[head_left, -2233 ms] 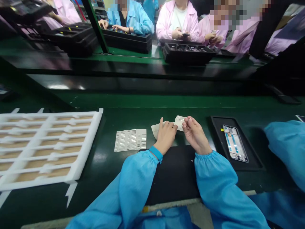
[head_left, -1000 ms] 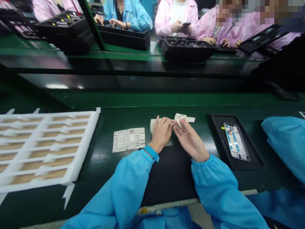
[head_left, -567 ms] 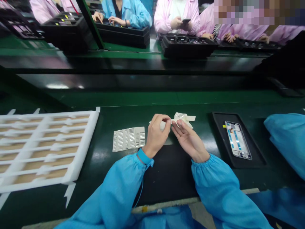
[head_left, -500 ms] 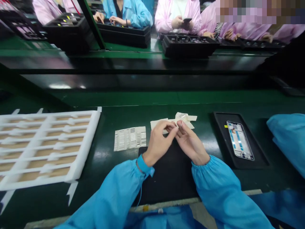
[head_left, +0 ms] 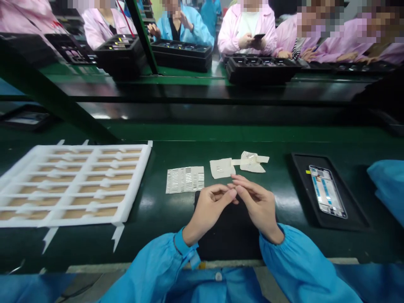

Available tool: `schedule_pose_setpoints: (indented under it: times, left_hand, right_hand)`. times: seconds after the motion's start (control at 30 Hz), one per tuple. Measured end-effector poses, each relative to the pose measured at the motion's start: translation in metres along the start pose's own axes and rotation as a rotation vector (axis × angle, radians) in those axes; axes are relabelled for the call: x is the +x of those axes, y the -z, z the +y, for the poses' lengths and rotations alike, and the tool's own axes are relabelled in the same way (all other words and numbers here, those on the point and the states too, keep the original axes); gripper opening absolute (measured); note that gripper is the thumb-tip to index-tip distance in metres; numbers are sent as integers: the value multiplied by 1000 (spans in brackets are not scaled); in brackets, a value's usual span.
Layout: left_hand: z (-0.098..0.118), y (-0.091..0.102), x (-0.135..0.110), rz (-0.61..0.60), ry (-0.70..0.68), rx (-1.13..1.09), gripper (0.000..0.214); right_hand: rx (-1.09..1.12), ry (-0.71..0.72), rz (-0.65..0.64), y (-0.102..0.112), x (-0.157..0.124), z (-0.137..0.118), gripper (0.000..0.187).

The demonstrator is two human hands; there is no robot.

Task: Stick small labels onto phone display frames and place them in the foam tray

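My left hand [head_left: 212, 207] and my right hand [head_left: 257, 203] meet at the fingertips above a black mat [head_left: 230, 242]. Both pinch closed; whatever lies between the fingers is too small or hidden to make out. Just beyond the fingertips lies a cream backing paper [head_left: 222, 167], with a second crumpled piece of backing paper [head_left: 252, 162] to its right. Left of these is a sheet of small silvery strips [head_left: 185, 179]. At the right, a phone frame [head_left: 327, 191] with blue strips and a yellow tab rests in a black tray [head_left: 353, 216].
On the left stands a white slotted rack [head_left: 91, 181] with brown panels. A green post [head_left: 59, 101] slants across the upper left. Across the bench, co-workers in pink and blue coats sit behind black bins [head_left: 259, 69]. Blue fabric [head_left: 386, 181] is at the right edge.
The view has shifted, so the bench things appear further right. My right hand has turned palm down, and both hands sit lower, uncovering the backing papers. A co-worker across has raised their hands.
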State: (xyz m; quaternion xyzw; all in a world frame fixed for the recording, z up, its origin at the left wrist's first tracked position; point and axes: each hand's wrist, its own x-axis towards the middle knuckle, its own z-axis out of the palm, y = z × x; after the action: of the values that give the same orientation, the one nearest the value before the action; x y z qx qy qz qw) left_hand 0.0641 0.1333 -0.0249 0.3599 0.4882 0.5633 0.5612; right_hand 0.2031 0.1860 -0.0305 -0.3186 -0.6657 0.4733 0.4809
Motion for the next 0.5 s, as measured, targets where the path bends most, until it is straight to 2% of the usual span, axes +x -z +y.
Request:
schedule_pose_setpoints:
  times: [0.13, 0.23, 0.3, 0.37, 0.5]
  left_hand:
    - [10, 18, -18, -206, 54, 296, 14]
    - [17, 27, -35, -300, 49, 432, 12]
    - [18, 29, -46, -309, 47, 458, 12]
    - [18, 30, -55, -266, 47, 458, 11]
    - [14, 32, -73, -154, 32, 446, 12]
  right_hand:
    - [-168, 153, -365, 23, -17, -5, 27]
    - [-178, 229, -504, 30, -30, -10, 33]
    - [-181, 259, -490, 26, -38, -15, 31]
    - [-179, 257, -425, 17, -46, -20, 26]
    - [-109, 127, -240, -5, -62, -23, 20]
